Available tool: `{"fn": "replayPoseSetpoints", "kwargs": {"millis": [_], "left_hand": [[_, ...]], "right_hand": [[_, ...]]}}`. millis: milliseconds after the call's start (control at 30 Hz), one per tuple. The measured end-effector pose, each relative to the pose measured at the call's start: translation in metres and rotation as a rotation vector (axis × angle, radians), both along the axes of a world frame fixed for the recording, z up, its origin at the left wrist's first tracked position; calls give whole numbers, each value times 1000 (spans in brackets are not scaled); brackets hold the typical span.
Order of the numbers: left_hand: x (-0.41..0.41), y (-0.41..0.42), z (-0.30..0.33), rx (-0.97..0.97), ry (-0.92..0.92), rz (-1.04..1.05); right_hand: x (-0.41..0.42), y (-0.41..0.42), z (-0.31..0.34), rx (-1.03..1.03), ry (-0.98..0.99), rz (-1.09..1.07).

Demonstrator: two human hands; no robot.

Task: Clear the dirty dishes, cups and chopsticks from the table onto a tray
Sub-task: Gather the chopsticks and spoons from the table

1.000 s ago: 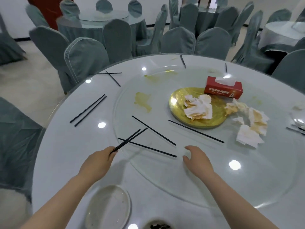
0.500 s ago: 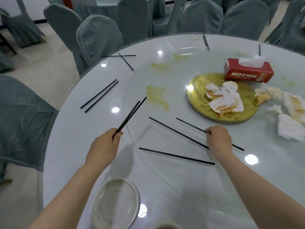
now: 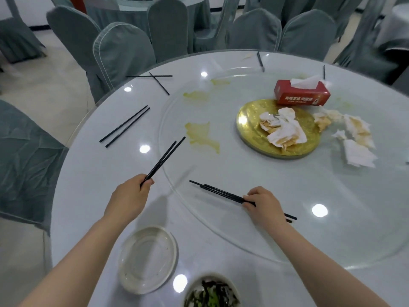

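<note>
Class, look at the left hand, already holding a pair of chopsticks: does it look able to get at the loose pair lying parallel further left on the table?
Probably yes. Nothing lies between the left hand and that loose pair, though the held chopsticks may hamper gripping.

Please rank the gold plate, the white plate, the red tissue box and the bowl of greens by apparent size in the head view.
1. gold plate
2. white plate, nearer the camera, so unsure
3. red tissue box
Unranked: bowl of greens, cut off by the frame.
</note>
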State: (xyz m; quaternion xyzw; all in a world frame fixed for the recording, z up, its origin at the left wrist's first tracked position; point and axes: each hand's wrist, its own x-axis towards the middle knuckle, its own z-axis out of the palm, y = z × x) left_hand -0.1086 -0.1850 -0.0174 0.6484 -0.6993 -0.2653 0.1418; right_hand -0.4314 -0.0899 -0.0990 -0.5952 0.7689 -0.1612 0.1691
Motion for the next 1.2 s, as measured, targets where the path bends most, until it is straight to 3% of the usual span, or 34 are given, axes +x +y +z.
{"fn": "replayPoseSetpoints", "kwargs": {"millis": [433,700,867,1067,1200], "left_hand": [[-11,23,9,23,62,16],[-3,43,32,93,294,143],[0,54,39,150,406,128],[12,66,38,143,463,159],[25,77,41,164,622,247]], "right_hand": [[11,-6,20,346,96,-104],[27,14,24,314,289,-93],[29,38,32,219,99,-205],[42,60,35,263,23,-166],[70,43,73,53,-82,-139]]}}
